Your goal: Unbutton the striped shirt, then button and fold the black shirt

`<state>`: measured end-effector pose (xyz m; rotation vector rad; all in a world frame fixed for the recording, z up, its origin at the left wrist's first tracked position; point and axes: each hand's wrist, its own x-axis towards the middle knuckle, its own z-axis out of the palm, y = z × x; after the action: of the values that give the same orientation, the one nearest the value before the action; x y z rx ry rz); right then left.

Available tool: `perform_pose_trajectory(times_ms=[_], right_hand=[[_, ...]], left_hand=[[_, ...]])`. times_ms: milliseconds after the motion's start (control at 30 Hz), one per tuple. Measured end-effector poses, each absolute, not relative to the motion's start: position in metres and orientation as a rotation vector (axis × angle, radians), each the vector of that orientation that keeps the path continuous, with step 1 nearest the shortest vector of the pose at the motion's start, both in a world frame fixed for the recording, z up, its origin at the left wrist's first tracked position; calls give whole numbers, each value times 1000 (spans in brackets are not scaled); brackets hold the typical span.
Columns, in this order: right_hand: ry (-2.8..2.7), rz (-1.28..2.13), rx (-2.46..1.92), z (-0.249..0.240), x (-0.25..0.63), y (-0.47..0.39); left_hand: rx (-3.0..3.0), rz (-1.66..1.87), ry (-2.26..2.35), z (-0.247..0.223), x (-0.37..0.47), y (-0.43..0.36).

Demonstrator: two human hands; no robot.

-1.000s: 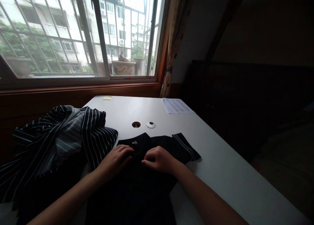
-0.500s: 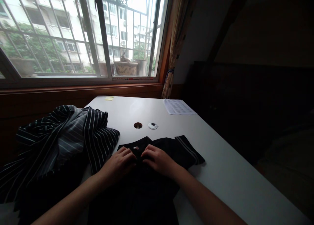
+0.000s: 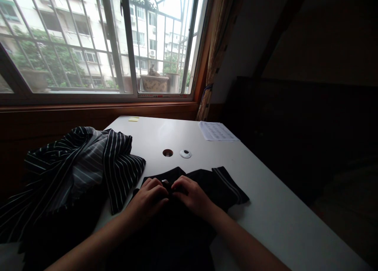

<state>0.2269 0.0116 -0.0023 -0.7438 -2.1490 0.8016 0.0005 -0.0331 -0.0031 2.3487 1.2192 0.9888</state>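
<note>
A dark short-sleeved shirt (image 3: 203, 184) lies on the table, with pale stripes along the cuff of its right-hand sleeve. My left hand (image 3: 152, 196) is at the neck area, fingers curled and pinching the cloth. Close beside it, my right hand (image 3: 190, 192) pinches the same shirt between thumb and fingers. A small whitish label (image 3: 164, 181) shows at the collar between the two hands. The exact bit of cloth in each pinch is too dark to make out.
A black-and-white striped cloth (image 3: 118, 153) is heaped at the left on the white table (image 3: 265, 200). Farther back are a cable hole (image 3: 168, 153), its round cover (image 3: 186, 154), a yellow note (image 3: 134, 119) and printed sheets (image 3: 218, 131). A barred window (image 3: 159, 46) stands behind.
My hands stay at the shirt's neck and have drawn slightly closer together. The label between them has tilted. The whole view has shifted a little.
</note>
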Motion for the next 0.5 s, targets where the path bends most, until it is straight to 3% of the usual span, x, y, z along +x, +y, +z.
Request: perform_pose_trajectory(times_ms=[267,500], right_hand=[[-2173,740,-624,-3,220,6],[-2210,288,-698,0,222,3]], left_hand=[[2186,972,1297,-4,4,-34],[1917,919,1257,4,2,-31]])
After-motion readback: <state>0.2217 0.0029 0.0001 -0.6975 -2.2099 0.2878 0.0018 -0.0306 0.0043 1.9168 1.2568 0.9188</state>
